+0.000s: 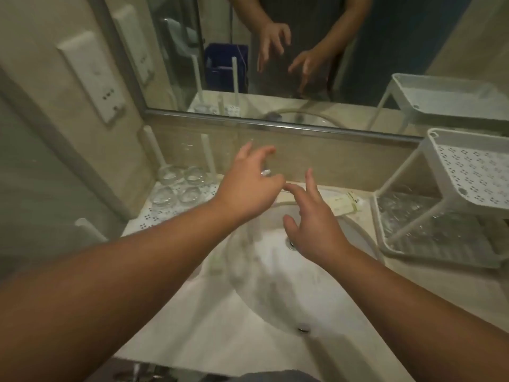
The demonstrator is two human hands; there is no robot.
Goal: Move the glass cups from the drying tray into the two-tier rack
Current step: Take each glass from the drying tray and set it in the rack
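Several clear glass cups (179,188) stand upside down on the white perforated drying tray (148,216) at the left of the counter. The white two-tier rack (429,255) stands at the right; its lower tier holds several glass cups (407,213) and its perforated upper tier (473,172) is bare. My left hand (248,186) hovers over the counter just right of the tray, fingers spread and holding nothing. My right hand (314,221) hangs over the sink with its fingers spread, also holding nothing.
A round white sink (275,285) with a drain fills the middle of the counter. Small packets (344,202) lie behind it by the backsplash. A mirror (303,51) runs along the wall. White tray posts (154,150) rise at the left.
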